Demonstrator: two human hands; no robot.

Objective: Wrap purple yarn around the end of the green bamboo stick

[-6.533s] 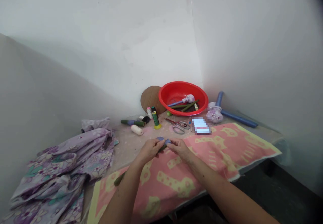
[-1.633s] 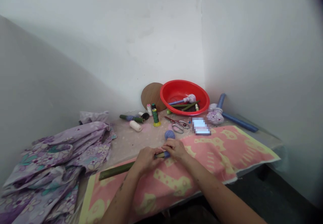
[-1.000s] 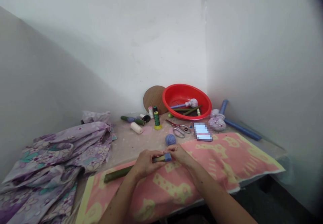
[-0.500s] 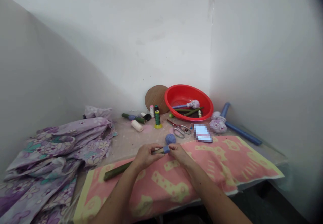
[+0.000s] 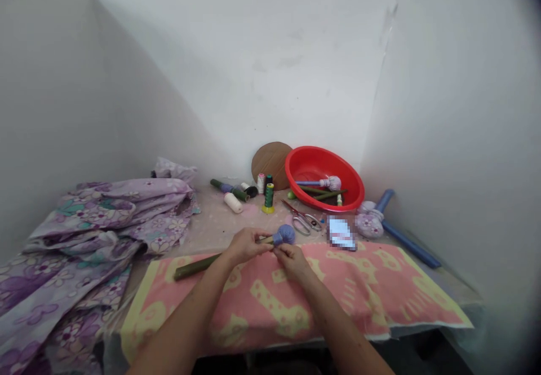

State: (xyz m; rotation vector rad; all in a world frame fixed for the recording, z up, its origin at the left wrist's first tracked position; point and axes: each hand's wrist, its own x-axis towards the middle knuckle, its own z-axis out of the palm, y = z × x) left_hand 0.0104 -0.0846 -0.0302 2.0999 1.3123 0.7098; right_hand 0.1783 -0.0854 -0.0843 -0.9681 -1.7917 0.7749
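The left hand (image 5: 246, 246) is covering the middle of the green stick (image 5: 196, 267), so I can't tell if it's running in one piece to the pale stick end (image 5: 265, 241) those fingers are gripping, above the pink-yellow towel (image 5: 279, 301). Right hand (image 5: 293, 261) fingertips are pinching together at the blue wrapping's (image 5: 277, 239) lower edge; any strand there is too fine to see. One round blue yarn ball (image 5: 287, 234) is sitting right by it, contact unclear. Blurry pixels are hiding the phone (image 5: 341, 233) screen. Five spools (image 5: 269, 197) are showing: three standing, two lying. One smooth red plastic basin (image 5: 324, 206) is tilting, partly overlapping a round brown board (image 5: 270, 165). Crumpled floral cloth (image 5: 160, 206) is running out of frame.
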